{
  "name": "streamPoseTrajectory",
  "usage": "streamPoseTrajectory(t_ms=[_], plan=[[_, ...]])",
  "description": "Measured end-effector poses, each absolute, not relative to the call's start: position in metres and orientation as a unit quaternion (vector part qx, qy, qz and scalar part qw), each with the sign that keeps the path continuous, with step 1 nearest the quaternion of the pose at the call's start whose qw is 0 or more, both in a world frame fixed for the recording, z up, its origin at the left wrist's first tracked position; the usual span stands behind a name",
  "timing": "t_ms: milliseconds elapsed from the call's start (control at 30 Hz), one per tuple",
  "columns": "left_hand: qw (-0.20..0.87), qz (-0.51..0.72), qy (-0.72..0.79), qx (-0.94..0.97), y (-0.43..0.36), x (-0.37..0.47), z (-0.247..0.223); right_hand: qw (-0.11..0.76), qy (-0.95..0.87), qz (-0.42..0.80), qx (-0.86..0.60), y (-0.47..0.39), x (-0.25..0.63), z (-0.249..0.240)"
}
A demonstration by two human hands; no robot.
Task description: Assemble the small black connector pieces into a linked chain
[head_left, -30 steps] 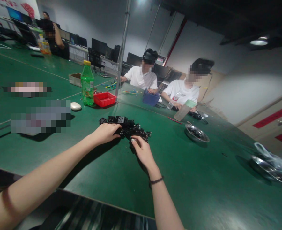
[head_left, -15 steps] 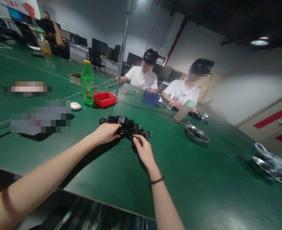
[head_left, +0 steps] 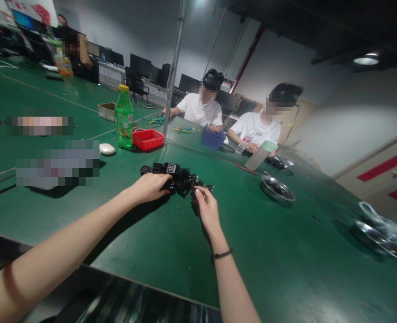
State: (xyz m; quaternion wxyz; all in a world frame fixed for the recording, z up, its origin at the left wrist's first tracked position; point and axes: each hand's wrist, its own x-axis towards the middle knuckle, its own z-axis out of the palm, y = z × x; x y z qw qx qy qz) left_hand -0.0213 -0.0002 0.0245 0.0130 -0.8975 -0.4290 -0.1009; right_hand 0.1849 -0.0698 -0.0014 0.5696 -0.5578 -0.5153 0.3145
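A heap of small black plastic parts (head_left: pixel 183 181) lies on the green table in front of me. Some pieces are blocky, one with a pale square mark on top. My left hand (head_left: pixel 150 185) is at the heap's near left side, its fingers and thumb closed round black parts there. At the right end, my right hand (head_left: pixel 206 202) pinches thumb against fingers on a small dark piece. The exact shape of what either hand holds is hidden by the fingers and the clutter.
A red tray (head_left: pixel 147 140), a green bottle (head_left: pixel 124 117) and a white mouse (head_left: pixel 107 149) stand beyond the heap. To the right are a metal bowl (head_left: pixel 278 188) of dark bits and another metal bowl (head_left: pixel 377 244). Two people in white shirts sit across the table, near a blue bin (head_left: pixel 213 137).
My right hand has shifted slightly to the right, away from my left hand, along the edge of the heap. My left hand has stayed in place.
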Motion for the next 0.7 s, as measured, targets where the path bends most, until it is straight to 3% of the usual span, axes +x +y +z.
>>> streamPoseTrajectory(t_ms=[700], plan=[[0.054,-0.162,-0.373,-0.912,-0.0087,-0.0199,0.0327,0.692,-0.319,0.447,-0.468,-0.0634,0.1884,-0.0005]])
